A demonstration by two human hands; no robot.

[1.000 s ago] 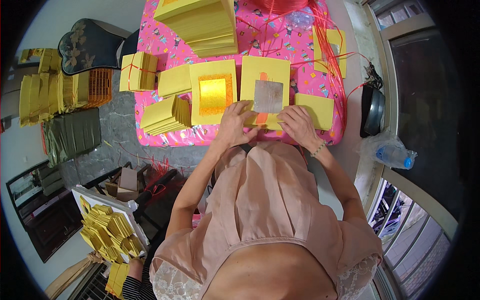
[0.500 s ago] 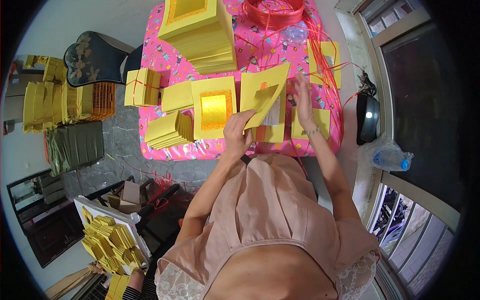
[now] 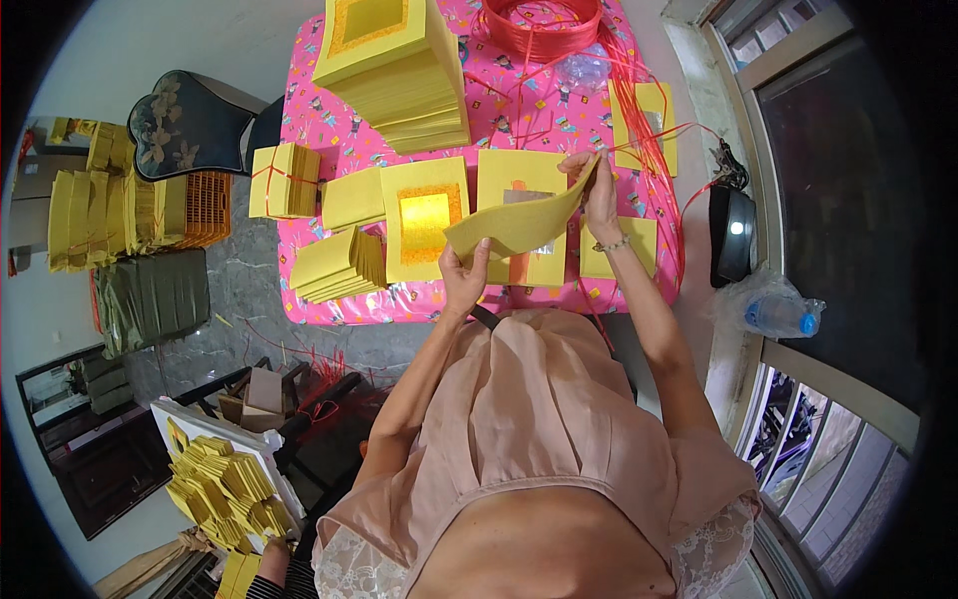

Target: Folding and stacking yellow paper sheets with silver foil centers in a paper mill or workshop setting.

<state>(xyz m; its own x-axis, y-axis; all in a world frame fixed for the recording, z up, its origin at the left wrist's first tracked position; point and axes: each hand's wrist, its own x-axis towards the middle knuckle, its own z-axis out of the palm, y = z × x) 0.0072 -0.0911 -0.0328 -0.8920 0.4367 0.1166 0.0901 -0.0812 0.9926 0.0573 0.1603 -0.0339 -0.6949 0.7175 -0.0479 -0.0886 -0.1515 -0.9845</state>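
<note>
A yellow paper sheet is being held up above a pink patterned tablecloth, stretched in a shallow curve between two hands. Well to the left of the left hand, yellow bundles are lying stacked on the floor beside a dark olive bag. Closer in, a tied yellow packet and a fanned pile of folded yellow sheets are resting on the cloth. Just beside the left hand, on its left, a yellow sheet with a gold foil square is lying flat. The lower left corner of the lifted sheet is being pinched by the left hand, thumb over fingers. Beneath the raised paper, a second yellow sheet with a silver foil patch is partly being covered. Farther up the table, beyond both hands, a tall stack of yellow paper and a coil of red string are standing. The sheet's upper right corner is being gripped by the right hand, a bracelet showing at its wrist. Right of that hand, red strands are trailing across the cloth, and a black device and a bagged plastic bottle are lying on the ledge.
</note>
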